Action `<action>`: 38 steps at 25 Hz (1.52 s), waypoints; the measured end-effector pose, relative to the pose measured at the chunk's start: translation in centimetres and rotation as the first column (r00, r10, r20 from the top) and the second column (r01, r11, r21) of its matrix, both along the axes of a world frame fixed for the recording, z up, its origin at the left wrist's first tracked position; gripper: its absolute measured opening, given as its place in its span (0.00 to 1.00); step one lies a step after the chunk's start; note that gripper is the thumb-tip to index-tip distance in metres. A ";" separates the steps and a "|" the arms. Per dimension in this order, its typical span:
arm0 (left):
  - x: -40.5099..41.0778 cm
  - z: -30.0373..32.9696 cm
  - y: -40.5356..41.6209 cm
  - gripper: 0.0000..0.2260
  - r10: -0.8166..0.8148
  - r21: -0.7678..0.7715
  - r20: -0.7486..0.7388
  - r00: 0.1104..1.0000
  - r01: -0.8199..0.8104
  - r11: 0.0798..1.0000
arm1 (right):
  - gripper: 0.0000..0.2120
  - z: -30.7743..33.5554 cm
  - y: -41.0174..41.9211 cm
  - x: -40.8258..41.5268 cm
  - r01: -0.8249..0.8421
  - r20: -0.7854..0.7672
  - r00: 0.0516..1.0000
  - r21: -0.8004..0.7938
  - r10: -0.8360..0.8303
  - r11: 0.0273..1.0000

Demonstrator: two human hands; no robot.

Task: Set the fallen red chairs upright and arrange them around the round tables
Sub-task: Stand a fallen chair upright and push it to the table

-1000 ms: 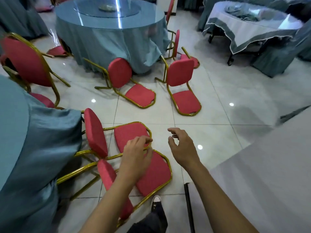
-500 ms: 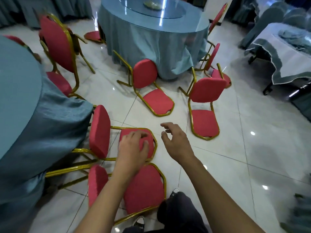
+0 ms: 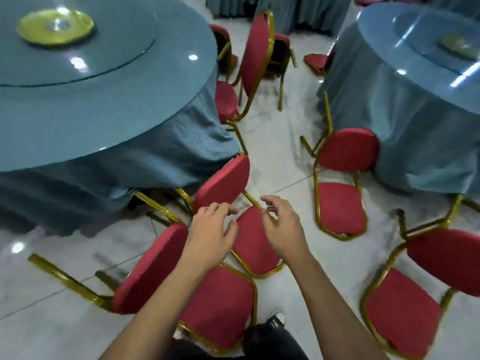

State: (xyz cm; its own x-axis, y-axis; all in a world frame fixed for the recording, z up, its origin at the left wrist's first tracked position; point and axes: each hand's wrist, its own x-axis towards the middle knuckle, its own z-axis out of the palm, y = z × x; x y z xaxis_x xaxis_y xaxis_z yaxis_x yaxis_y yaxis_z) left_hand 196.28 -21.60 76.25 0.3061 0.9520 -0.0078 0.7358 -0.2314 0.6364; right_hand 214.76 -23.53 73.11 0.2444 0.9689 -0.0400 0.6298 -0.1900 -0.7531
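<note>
Head view: the nearest fallen chair (image 3: pixel 249 240) lies beside the left round table (image 3: pixel 104 100). Since a second ago, left hand (image 3: pixel 210 235) has lifted off its seat; right hand (image 3: pixel 283 227) hovers (both loosely curled, empty), so regrasping likely follows.

Left table (image 3: pixel 104 105) fills the upper left, right table (image 3: pixel 405 105) the upper right, an aisle between them. Two fallen chairs lie in the middle: the near chair (image 3: pixel 218 302) at the bottom, the far chair (image 3: pixel 223 185) just beyond it (legs under the left table). Both hands hover over them, left hand (image 3: pixel 210 232) beside right hand (image 3: pixel 283 229). Another fallen chair (image 3: pixel 342 178) lies before the right table; an upright chair (image 3: pixel 255 53) stands behind, between the tables.
</note>
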 end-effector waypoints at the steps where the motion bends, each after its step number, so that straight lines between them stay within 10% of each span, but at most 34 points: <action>1: 0.2 -0.2 -0.3 0.10 0.021 -0.010 -0.006 1.000 -0.021 1.000 | 0.16 -0.3 0.5 0.5 -0.021 -0.003 1.000 0.004 0.021 1.000; 10: 6.6 -2.7 -11.8 0.09 0.624 -0.033 -0.098 0.775 -0.629 0.776 | 0.15 -3.1 1.6 5.7 -0.568 -0.079 0.822 -0.028 0.565 0.823; 22: 13.8 -13.9 -30.6 0.10 0.865 -0.297 -0.098 0.492 -0.844 0.446 | 0.15 -15.0 -10.5 11.2 -0.704 -0.098 0.679 -0.367 0.727 0.608; 38: 13.4 -71.6 -33.0 0.24 0.947 -0.439 -0.190 0.259 -0.885 0.154 | 0.23 -70.9 -8.6 9.4 -0.717 -0.028 0.600 -0.461 0.799 0.522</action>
